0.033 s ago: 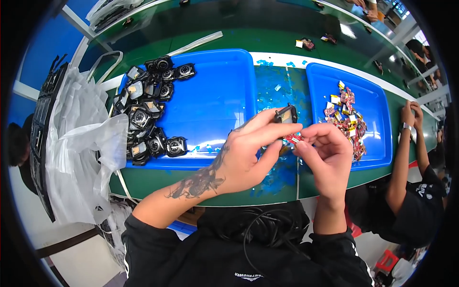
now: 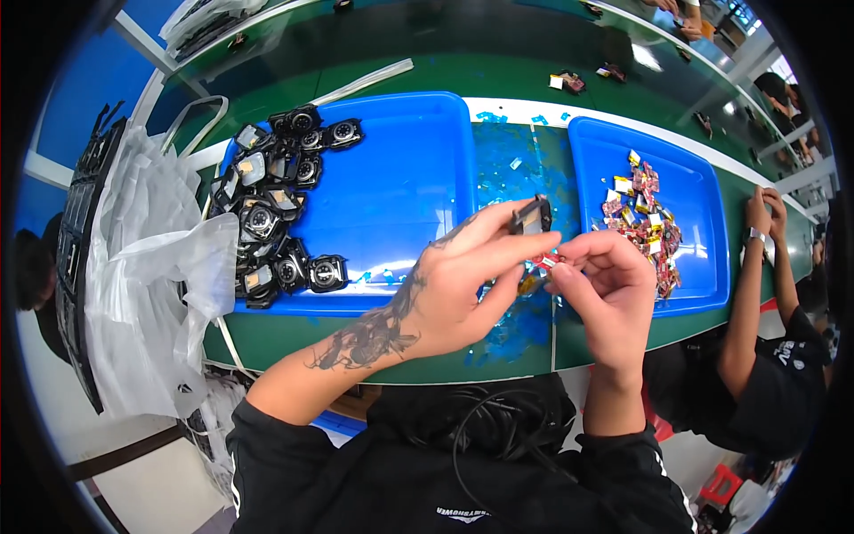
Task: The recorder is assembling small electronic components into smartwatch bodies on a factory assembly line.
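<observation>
My left hand (image 2: 458,280), with a tattooed wrist, holds a black watch case (image 2: 534,215) in its fingers, tilted up. Its index finger and thumb also close about a small red circuit board part (image 2: 546,261). From the other side my right hand (image 2: 616,283) is closed in a pinch at the same red part, thumb against index finger. Fingers hide much of the part, so I cannot tell whether it is joined to the case. To the left, a blue tray (image 2: 400,178) bears a pile of similar black watch cases (image 2: 261,221).
A second blue tray (image 2: 707,240) on the right holds small red, yellow and white parts (image 2: 656,236). Blue film scraps (image 2: 507,334) litter the green table between the trays. Plastic sheeting (image 2: 142,267) hangs at the left. A co-worker's arm (image 2: 745,285) is at the right.
The black watch case has turned slightly in my left hand and now shows more edge-on. Both hands stay nearly in place.
</observation>
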Demonstrator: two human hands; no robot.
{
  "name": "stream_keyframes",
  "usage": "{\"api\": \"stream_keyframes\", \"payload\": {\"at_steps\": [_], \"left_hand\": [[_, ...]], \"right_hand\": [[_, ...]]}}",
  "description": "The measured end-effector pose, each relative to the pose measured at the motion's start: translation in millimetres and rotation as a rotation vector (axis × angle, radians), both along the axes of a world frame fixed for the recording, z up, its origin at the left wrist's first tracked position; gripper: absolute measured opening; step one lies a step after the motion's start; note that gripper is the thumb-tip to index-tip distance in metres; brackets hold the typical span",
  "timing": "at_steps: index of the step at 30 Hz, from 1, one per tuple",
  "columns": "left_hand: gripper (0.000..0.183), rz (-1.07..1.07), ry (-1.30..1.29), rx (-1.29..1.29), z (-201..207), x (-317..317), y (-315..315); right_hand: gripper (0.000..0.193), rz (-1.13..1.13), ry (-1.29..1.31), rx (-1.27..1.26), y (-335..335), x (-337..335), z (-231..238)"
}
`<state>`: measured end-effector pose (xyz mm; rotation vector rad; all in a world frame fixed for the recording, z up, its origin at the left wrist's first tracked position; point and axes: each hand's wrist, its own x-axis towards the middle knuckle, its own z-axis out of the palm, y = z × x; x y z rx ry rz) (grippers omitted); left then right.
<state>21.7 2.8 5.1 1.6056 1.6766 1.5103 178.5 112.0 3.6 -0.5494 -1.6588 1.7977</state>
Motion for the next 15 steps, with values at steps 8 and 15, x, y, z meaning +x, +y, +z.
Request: {"api": "stream_keyframes", "payload": {"at_steps": [8, 15], "left_hand": [[0.024, -0.093, -0.031, 0.030, -6.9, -5.6, 1.6], [0.016, -0.183, -0.632, -0.397, -1.8, -1.7, -0.3]], "right_hand": [[0.008, 0.115, 0.031, -0.144, 6.8, 6.7, 5.6], [0.014, 0.055, 0.026, -0.143, -1.7, 7.1, 2.8]]}}
